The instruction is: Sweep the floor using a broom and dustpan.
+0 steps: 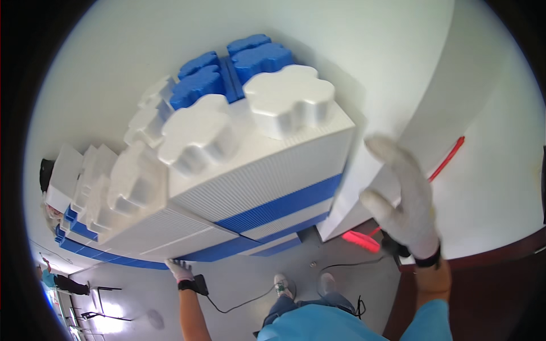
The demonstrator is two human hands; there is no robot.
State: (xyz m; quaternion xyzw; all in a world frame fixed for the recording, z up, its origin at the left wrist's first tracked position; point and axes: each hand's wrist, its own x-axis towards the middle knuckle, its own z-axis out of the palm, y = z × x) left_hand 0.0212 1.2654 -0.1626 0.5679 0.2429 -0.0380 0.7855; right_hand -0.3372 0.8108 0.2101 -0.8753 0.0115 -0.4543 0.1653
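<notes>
My left hand (181, 270), in a white glove, has its fingers stretched out at the lower front edge of a long stack of white and blue blocks (273, 170). Whether it presses on the stack I cannot tell. My right hand (406, 199), also gloved, is raised to the right of the stack with thumb and fingers apart. A thin red stick (449, 156) shows behind it, near a pink-red head (362, 241) low by the wall. Rounded, lobed white blocks (289, 99) top the stack, with blue ones (198, 85) farther back.
A pale wall (364, 45) rises behind the stack, and a white column (455, 74) stands at the right. Dark cables (244, 301) run across the grey floor (250, 278) by my feet. Another person (62, 281) is at the far left, near dark metal frames (105, 298).
</notes>
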